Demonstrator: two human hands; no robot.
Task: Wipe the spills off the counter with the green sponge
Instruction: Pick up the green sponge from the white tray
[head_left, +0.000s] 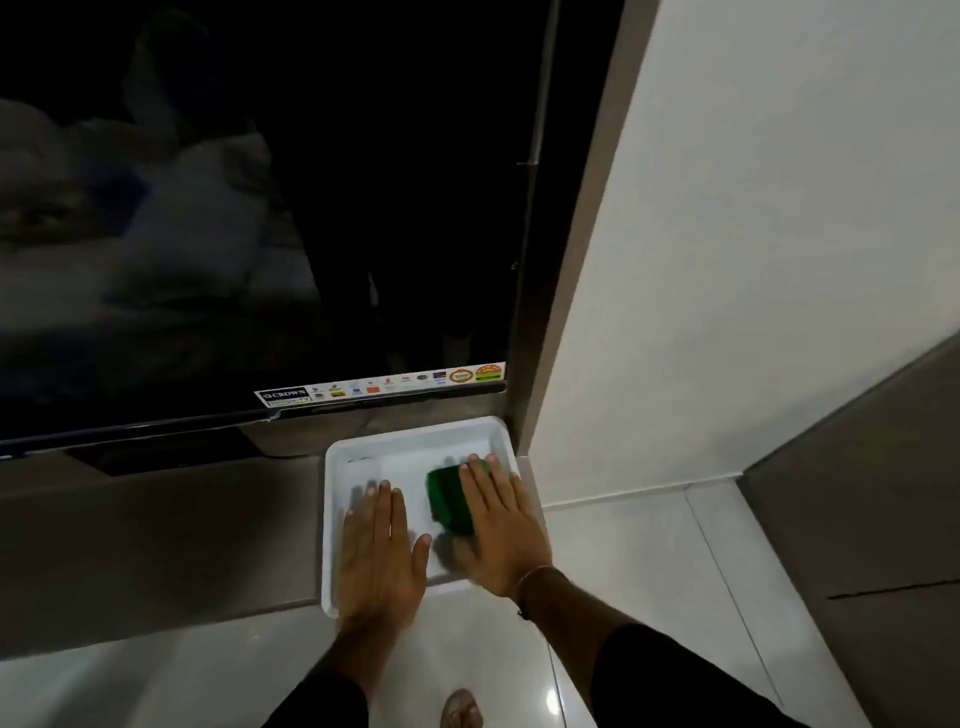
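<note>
In the white tray (332, 519) on the brown counter (156, 545) under the TV (260, 208), the green sponge (451, 501) lies beneath the right hand (501, 535), fingers spread flat over it, pressing rather than pinching. Left hand (382, 556) rests open-palmed on the tray floor, holding nothing. Sponge looks light, soft, squashy; best taken across its short sides. Long axis runs away from the person, roughly front to back.

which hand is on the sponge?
The right hand, resting on the green sponge inside the white tray; the left hand lies flat on bare tray.
</note>
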